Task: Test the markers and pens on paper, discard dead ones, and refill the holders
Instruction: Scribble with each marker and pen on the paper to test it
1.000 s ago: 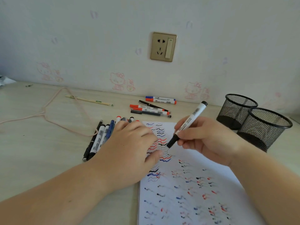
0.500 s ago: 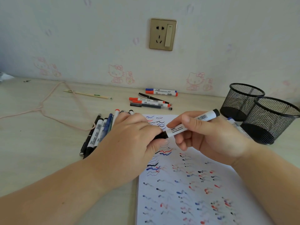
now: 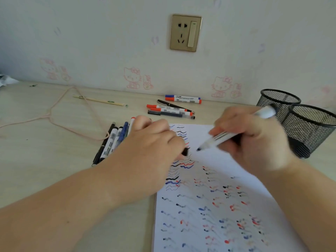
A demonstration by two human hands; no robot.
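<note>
Counting: 2 black mesh holders (image 3: 298, 122) at right, touching each other; 5 pens/markers (image 3: 172, 109) near the wall; a bunch of approx 5 more (image 3: 111, 142) left of the paper (image 3: 209, 206). Right hand (image 3: 254, 140) grip is clamped on a white marker (image 3: 223, 136), blurred, dark tip bare, angled down just above the sheet. Left hand (image 3: 154, 151) pinches a black cap (image 3: 185, 151) over the paper's left edge. Sheet lies on the tabletop (image 3: 45, 151), covered w/ black, blue, red squiggles.
</note>
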